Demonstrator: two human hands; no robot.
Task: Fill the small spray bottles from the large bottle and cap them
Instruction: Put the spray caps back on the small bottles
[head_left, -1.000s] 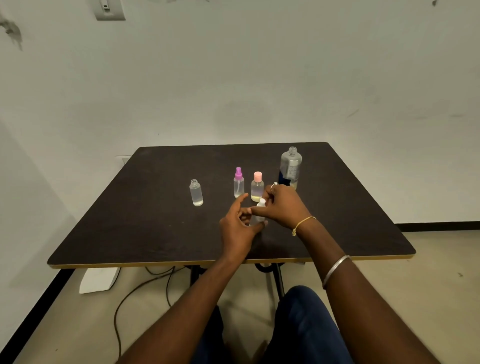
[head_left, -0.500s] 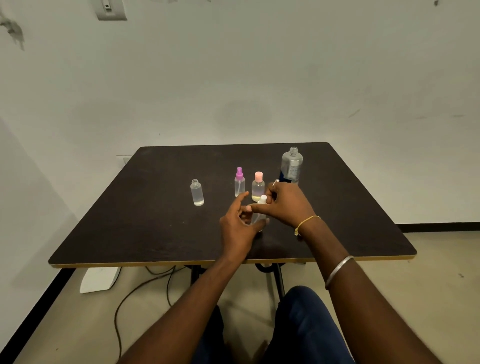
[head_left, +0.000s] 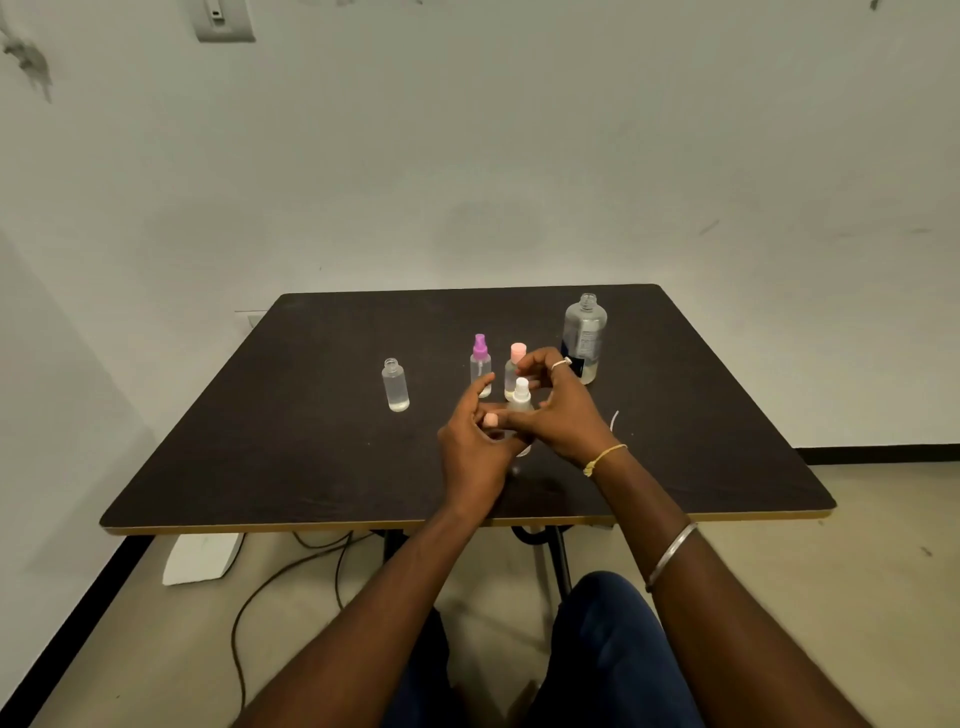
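Observation:
A small spray bottle with a white cap (head_left: 521, 396) stands near the middle of the dark table (head_left: 260, 457), held between both hands. My left hand (head_left: 475, 452) wraps its lower body from the left. My right hand (head_left: 563, 410) lays its thumb across the bottle's front, while its fingers arch above the cap without touching it. The large clear bottle (head_left: 586, 338) stands uncapped at the back right. A purple-capped spray bottle (head_left: 480, 364) and a pink-capped one (head_left: 515, 361) stand just behind my hands. An uncapped small bottle (head_left: 396, 385) holding some liquid stands to the left.
A thin white strip (head_left: 615, 419) lies on the table right of my right hand. The table's front edge (head_left: 363, 526) is close to my forearms. Below it are black cables (head_left: 270, 582) and a white box (head_left: 202, 558) on the floor.
My right fingers have lifted off the white cap and spread above it, leaving the cap in plain sight. The left hand and the bottle have stayed in place.

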